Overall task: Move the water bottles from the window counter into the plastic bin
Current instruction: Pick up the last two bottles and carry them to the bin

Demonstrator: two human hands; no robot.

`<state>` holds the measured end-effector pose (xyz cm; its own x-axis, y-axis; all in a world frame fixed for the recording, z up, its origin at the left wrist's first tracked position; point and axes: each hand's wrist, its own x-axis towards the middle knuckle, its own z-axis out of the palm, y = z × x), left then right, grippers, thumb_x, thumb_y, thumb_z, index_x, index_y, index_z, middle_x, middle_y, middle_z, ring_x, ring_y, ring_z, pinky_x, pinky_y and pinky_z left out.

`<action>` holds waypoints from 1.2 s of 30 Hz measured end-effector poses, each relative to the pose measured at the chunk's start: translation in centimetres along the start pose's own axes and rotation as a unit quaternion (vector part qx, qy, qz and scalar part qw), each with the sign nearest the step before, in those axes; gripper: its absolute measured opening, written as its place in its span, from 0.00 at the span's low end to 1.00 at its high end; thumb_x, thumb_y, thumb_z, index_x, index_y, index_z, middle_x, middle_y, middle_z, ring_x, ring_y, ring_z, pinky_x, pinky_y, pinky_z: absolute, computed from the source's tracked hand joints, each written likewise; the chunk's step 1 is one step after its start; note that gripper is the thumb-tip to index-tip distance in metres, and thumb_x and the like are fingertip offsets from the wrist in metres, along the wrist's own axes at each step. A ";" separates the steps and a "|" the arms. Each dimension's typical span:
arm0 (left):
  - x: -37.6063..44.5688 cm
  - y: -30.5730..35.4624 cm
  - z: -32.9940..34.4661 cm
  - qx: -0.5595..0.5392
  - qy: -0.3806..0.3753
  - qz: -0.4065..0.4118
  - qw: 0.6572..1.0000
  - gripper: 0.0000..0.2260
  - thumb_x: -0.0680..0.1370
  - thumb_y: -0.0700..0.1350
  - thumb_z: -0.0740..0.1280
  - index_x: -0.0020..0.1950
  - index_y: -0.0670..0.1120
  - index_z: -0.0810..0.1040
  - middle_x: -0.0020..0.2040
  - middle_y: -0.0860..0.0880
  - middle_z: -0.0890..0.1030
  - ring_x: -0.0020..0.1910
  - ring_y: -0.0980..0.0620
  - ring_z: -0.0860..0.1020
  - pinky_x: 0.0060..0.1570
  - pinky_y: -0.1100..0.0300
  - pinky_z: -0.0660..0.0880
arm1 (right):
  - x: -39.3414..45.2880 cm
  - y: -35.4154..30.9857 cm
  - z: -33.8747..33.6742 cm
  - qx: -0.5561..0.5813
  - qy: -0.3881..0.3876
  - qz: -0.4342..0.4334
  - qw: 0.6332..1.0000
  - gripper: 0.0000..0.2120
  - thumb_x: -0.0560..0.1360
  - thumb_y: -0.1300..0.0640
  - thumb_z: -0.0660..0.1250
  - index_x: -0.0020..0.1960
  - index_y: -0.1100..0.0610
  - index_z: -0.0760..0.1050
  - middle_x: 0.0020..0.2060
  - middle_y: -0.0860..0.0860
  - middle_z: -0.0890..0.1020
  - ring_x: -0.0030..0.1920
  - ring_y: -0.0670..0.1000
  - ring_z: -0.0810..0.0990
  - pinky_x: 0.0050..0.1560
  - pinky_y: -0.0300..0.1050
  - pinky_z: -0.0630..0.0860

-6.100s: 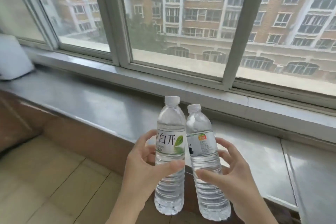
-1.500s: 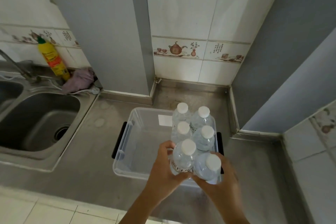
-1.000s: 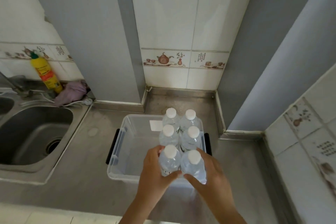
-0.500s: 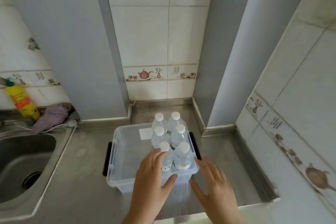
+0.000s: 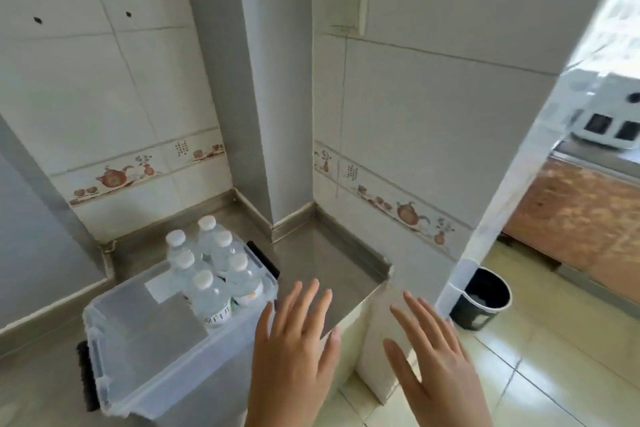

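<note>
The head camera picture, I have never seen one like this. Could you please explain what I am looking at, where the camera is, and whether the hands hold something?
There is no machine here. A person wears one wide-angle camera on the head, and it looks forward and down, so you see that person's own two hands from above.

The left hand and the right hand are both open, fingers spread, and hold nothing.

To the left of the hands, a clear plastic bin with black handles stands on a grey metal counter in a tiled corner. Six water bottles with white caps stand upright inside it, packed together at one end; the other end of the bin holds no bottles.

To the right, on the tiled floor, stands a dark waste basket.
</note>
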<state>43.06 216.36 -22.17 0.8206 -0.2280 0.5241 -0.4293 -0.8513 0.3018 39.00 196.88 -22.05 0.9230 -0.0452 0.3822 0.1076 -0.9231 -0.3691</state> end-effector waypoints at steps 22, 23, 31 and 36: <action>5.7 42.8 17.5 -0.177 -0.124 0.310 0.926 0.21 0.77 0.55 0.57 0.66 0.50 0.78 0.67 0.50 0.79 0.70 0.53 0.68 0.67 0.45 0.62 | -15.4 31.3 -22.0 -0.179 0.177 0.306 0.918 0.26 0.80 0.38 0.45 0.64 0.49 0.74 0.67 0.51 0.75 0.70 0.51 0.65 0.64 0.61 0.69; 5.6 45.1 18.3 -0.180 -0.128 0.318 0.922 0.21 0.78 0.55 0.57 0.66 0.50 0.78 0.67 0.50 0.79 0.70 0.53 0.68 0.68 0.45 0.62 | -16.3 33.0 -23.0 -0.184 0.180 0.309 0.916 0.26 0.80 0.38 0.45 0.64 0.50 0.74 0.67 0.51 0.75 0.69 0.51 0.66 0.63 0.62 0.69; 5.7 61.8 23.9 -0.229 -0.161 0.383 0.880 0.22 0.78 0.57 0.57 0.67 0.50 0.78 0.68 0.52 0.78 0.71 0.54 0.66 0.69 0.46 0.58 | -22.4 45.3 -31.9 -0.206 0.209 0.379 0.877 0.25 0.79 0.38 0.46 0.64 0.48 0.72 0.67 0.52 0.75 0.70 0.51 0.64 0.68 0.53 0.60; 7.0 71.4 28.6 -0.245 -0.180 0.431 0.850 0.22 0.79 0.58 0.56 0.68 0.50 0.77 0.69 0.53 0.77 0.72 0.54 0.65 0.70 0.46 0.58 | -24.4 52.8 -35.3 -0.217 0.239 0.424 0.846 0.24 0.79 0.38 0.45 0.64 0.47 0.71 0.67 0.51 0.75 0.69 0.51 0.65 0.67 0.53 0.61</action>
<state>28.99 140.49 -19.70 0.1465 -0.8716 0.4679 -0.9627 -0.0168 0.2701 9.08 135.74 -20.99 0.3337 -0.8156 0.4727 -0.7605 -0.5292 -0.3762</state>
